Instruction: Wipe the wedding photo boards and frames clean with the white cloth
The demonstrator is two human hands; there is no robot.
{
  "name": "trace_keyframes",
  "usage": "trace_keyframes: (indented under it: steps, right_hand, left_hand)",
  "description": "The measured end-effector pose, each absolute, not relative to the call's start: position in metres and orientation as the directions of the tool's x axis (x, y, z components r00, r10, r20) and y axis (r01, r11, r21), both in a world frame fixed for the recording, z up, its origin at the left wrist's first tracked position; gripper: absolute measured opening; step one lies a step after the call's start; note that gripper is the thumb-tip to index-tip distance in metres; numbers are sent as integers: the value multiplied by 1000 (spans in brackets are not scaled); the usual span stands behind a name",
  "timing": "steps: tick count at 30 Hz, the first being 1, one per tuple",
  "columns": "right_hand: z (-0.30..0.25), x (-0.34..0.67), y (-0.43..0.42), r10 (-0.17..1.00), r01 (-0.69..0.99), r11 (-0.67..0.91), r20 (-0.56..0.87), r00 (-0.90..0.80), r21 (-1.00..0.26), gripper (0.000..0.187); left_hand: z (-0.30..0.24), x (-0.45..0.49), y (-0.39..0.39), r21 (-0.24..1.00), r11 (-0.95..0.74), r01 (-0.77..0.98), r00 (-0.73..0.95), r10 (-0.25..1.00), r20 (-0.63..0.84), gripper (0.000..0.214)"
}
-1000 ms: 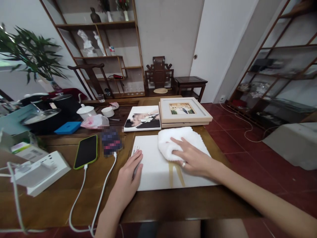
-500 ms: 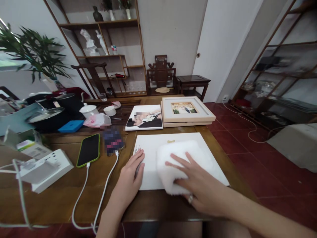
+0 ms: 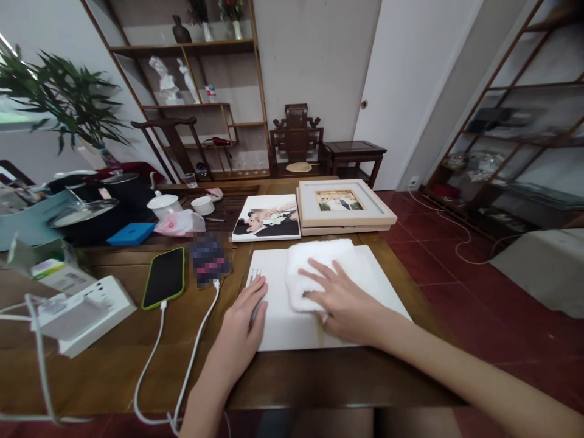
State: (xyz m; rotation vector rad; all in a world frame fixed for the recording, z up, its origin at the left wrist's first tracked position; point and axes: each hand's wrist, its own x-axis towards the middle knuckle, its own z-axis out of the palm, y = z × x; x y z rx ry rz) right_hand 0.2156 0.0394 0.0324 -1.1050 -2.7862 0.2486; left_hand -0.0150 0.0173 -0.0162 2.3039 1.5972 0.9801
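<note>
A white flat panel (image 3: 276, 325), perhaps a box or the back of a framed print, lies on the table in front of me. My left hand (image 3: 249, 307) rests along its left edge, fingers stretched out and held together, with the thumb near the rim. On top of the panel lies a fluffy white cloth (image 3: 303, 258). My right hand (image 3: 340, 295), which wears a ring, presses down on this cloth with spread fingers and moves it over the surface. The cloth and hand hide the middle of the panel.
Beyond the panel lie a photo print (image 3: 269, 216) and stacked wooden frames (image 3: 387, 216). To the left are a phone (image 3: 164, 277) on a white cable (image 3: 201, 331), a blurred-out dark item, a white power strip (image 3: 103, 316), a blue box (image 3: 131, 233), a teapot (image 3: 163, 205) and pots.
My right hand has slid the cloth away from me, toward the panel's far edge, and slightly left. The left hand has stayed in place on the panel's left edge.
</note>
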Motion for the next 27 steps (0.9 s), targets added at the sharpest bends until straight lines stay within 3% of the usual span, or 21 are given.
trace_keyframes:
  steps: [9, 17, 22, 27]
  right_hand:
    - [24, 219, -34, 572, 560, 798, -9, -820, -222, 20]
    - [34, 208, 33, 686, 667, 713, 19, -727, -217, 42]
    - [39, 195, 81, 719, 700, 691, 70, -692, -180, 40]
    - [34, 192, 71, 709, 698, 704, 85, -700, -131, 39]
  left_hand:
    - [-18, -16, 17, 476, -406, 780, 207, 885, 416, 38]
    - [-18, -16, 19, 461, -427, 778, 220, 872, 437, 39]
    - [-17, -15, 18, 452, -436, 779, 227, 867, 445, 39]
    - [-17, -16, 19, 458, -432, 777, 222, 869, 443, 37]
